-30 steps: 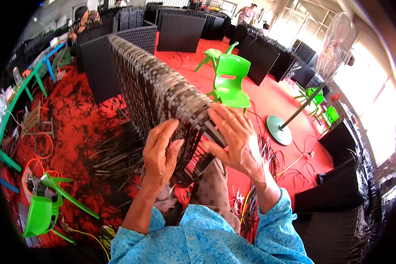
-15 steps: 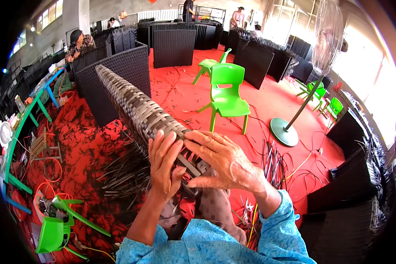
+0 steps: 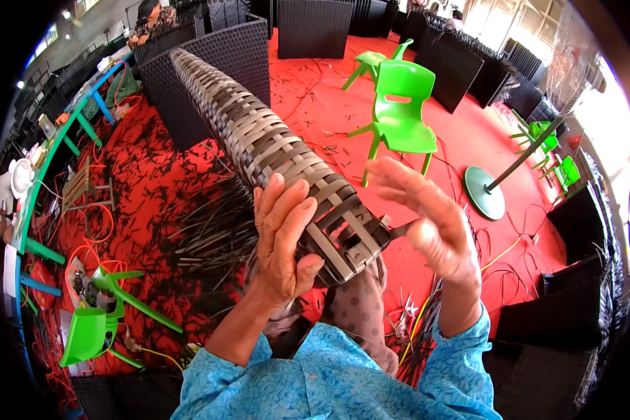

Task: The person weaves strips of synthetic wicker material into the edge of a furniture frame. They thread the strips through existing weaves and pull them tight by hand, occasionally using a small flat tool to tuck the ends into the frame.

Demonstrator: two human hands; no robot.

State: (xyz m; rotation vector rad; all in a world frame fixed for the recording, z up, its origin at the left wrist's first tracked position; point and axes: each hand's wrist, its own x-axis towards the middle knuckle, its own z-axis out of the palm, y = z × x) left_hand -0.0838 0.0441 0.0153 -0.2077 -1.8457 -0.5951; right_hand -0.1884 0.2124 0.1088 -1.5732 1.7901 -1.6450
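A long woven piece of grey-brown flat strips [image 3: 287, 150] slants from my lap toward the far left. Its near end is a squared frame with gaps in the weave, resting above my knees. My left hand [image 3: 285, 241] lies along the left side of this end, fingers stretched and touching the strips. Apart from the weave, to the right, my right hand [image 3: 437, 227] is raised with its fingers extended and slightly blurred. A short strip end [image 3: 399, 231] sticks out from the frame's corner toward the right thumb; whether they touch is hard to see.
Dark cut strips [image 3: 213, 224] lie heaped on the red floor left of my knees. A green chair [image 3: 402, 105] stands ahead, and a tipped green chair [image 3: 91, 336] is at lower left. A fan base [image 3: 484, 192] and dark woven panels [image 3: 553, 308] are on the right.
My right hand has lifted off the woven end and moved right, uncovering the frame. My left hand stays against the weave. The view has tilted down and shifted left.
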